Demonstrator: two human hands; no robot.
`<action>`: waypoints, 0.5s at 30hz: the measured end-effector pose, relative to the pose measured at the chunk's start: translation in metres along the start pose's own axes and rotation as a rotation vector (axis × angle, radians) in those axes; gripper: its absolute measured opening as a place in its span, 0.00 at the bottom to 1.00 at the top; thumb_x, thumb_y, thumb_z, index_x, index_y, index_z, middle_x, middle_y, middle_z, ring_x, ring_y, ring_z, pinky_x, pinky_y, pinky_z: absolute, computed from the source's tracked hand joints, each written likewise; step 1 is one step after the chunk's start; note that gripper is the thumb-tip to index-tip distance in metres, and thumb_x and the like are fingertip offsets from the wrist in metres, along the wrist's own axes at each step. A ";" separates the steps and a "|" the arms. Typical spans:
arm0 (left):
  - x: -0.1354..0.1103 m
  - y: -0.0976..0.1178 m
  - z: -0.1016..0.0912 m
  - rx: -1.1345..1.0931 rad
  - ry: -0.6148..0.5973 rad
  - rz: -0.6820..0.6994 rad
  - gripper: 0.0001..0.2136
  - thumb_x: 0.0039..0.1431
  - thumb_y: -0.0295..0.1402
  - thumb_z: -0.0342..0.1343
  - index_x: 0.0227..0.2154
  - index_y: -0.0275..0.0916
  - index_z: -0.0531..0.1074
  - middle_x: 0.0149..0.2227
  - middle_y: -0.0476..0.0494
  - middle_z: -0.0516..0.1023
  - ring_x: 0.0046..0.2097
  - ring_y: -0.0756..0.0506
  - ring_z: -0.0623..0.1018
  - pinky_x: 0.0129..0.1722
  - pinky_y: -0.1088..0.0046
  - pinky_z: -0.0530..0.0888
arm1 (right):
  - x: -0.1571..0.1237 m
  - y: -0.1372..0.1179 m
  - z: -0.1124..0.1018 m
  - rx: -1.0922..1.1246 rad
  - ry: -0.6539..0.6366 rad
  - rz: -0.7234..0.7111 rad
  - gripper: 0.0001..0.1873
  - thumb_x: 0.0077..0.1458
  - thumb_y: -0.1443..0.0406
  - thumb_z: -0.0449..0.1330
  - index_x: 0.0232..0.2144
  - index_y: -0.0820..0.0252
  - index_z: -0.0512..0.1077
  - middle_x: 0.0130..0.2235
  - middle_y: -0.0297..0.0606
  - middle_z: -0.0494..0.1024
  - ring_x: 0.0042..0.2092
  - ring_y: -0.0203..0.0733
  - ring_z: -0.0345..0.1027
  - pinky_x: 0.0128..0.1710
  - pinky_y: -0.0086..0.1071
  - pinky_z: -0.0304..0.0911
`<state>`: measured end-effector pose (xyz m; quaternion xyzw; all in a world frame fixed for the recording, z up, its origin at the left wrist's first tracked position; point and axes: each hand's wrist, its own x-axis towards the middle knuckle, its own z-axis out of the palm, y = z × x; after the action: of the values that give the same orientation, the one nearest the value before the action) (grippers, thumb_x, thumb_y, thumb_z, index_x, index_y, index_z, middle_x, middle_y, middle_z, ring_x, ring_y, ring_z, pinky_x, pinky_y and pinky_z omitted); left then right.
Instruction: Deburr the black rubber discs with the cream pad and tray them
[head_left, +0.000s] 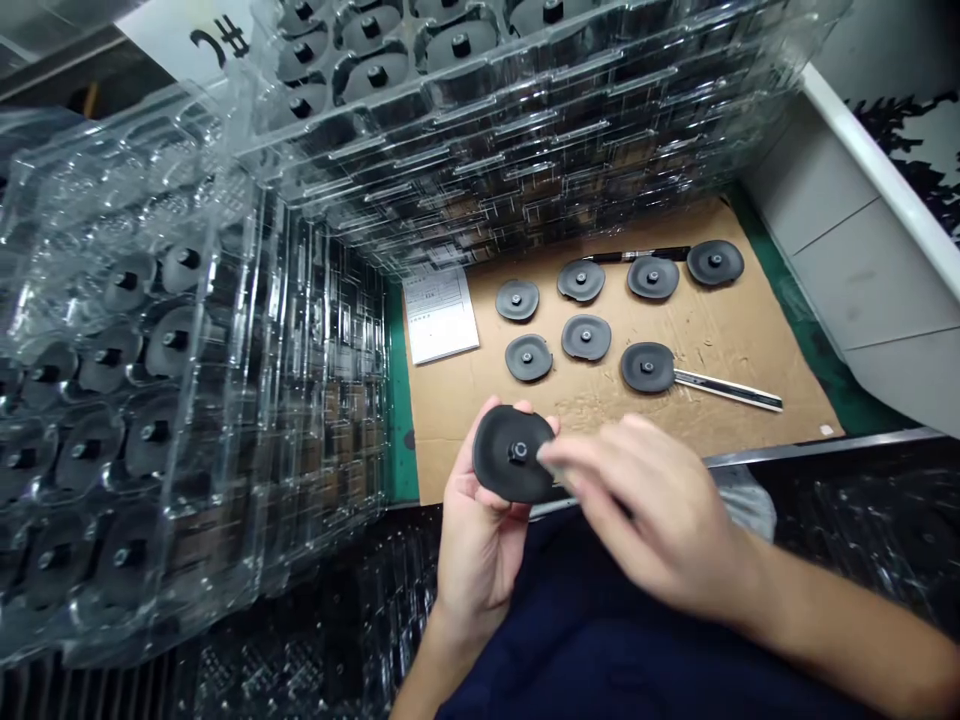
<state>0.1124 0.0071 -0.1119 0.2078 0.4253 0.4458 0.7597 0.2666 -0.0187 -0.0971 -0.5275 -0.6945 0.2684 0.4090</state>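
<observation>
My left hand holds up a black rounded plastic disc by its rim, with the disc's short central post facing me. At the disc's right side is my right hand, thumb and forefinger pinched together close to the post. Motion smears those fingertips, and whatever may be between them is too unclear to name. Several similar black discs, among them one disc near the middle, lie post-up on the brown cardboard beyond my hands. A utility knife rests there, its left end against another disc.
Tall stacks of clear plastic trays rise at the back, and more trays stand on the left; both hold black discs. A printed paper and a black pen lie on the cardboard. A white panel borders the right.
</observation>
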 end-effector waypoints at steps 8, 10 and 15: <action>-0.001 -0.006 -0.003 0.023 0.007 0.029 0.22 0.51 0.30 0.61 0.50 0.46 0.69 0.52 0.43 0.73 0.52 0.42 0.74 0.48 0.73 0.73 | 0.000 0.000 0.000 0.020 -0.019 0.036 0.12 0.59 0.71 0.51 0.44 0.64 0.68 0.38 0.40 0.76 0.38 0.39 0.66 0.39 0.35 0.59; -0.002 -0.006 -0.005 0.030 0.004 -0.018 0.23 0.52 0.28 0.61 0.51 0.48 0.67 0.53 0.43 0.73 0.51 0.41 0.74 0.49 0.68 0.73 | 0.001 -0.004 0.001 0.065 -0.076 -0.049 0.13 0.58 0.72 0.51 0.46 0.64 0.68 0.37 0.39 0.76 0.36 0.39 0.66 0.37 0.35 0.60; 0.003 -0.005 -0.010 -0.009 0.052 0.045 0.21 0.53 0.32 0.60 0.50 0.46 0.68 0.53 0.41 0.72 0.53 0.39 0.73 0.51 0.64 0.71 | -0.008 0.030 0.016 0.133 -0.039 0.189 0.12 0.62 0.66 0.50 0.45 0.57 0.70 0.41 0.38 0.75 0.43 0.38 0.68 0.42 0.32 0.62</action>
<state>0.1074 0.0063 -0.1220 0.2021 0.4381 0.4702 0.7390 0.2688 -0.0165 -0.1315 -0.5571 -0.6301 0.3614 0.4025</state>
